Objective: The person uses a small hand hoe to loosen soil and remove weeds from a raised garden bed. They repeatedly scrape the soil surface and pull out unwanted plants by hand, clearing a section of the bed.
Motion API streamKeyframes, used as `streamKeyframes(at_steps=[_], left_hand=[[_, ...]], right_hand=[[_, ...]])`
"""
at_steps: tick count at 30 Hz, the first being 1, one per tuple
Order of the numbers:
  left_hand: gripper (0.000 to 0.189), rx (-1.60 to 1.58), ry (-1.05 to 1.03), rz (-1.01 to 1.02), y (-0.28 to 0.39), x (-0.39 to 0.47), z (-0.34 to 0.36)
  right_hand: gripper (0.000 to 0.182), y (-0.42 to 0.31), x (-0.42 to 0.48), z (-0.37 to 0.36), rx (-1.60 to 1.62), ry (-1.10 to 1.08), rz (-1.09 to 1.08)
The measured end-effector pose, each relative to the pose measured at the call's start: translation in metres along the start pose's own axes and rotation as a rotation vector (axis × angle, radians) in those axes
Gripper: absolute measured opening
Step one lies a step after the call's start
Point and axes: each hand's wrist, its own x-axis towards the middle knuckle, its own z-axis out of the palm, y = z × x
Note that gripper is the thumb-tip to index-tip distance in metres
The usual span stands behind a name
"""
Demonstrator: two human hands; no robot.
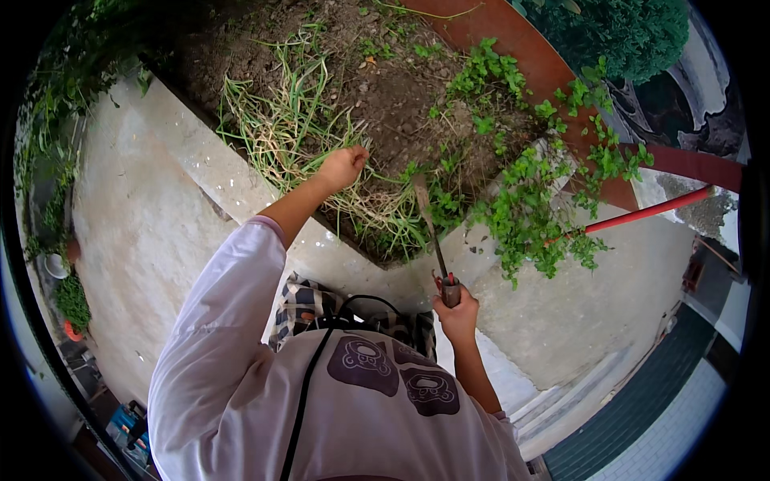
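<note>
My right hand (460,312) is closed around the handle of a narrow-bladed digging tool (440,249), which has a red tie near its grip. The tool's dirt-coated blade end points away from me and rests over soil and leaves at the bed's near corner. My left hand (344,168) hovers above the bed with its fingers curled; whether a stalk is between them is hidden. Long green and straw-coloured onion-like leaves (283,138) lie beneath and around it, drooping over the soil (397,114).
A concrete border (210,159) edges the bed on my side. Leafy mint-like plants (523,192) spill over the right corner, near a red pole (649,210). A terracotta-coloured wall (511,36) bounds the far right. Concrete paving (132,198) extends at the left.
</note>
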Motion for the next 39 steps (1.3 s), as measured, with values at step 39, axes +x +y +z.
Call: streamKeyframes(at_steps=[39], left_hand=[[0.01,0.198,0.36,0.158,-0.017,0.035,-0.045]], right_hand=[[0.02,-0.002,0.069,0.005,-0.065,-0.153,0.028]])
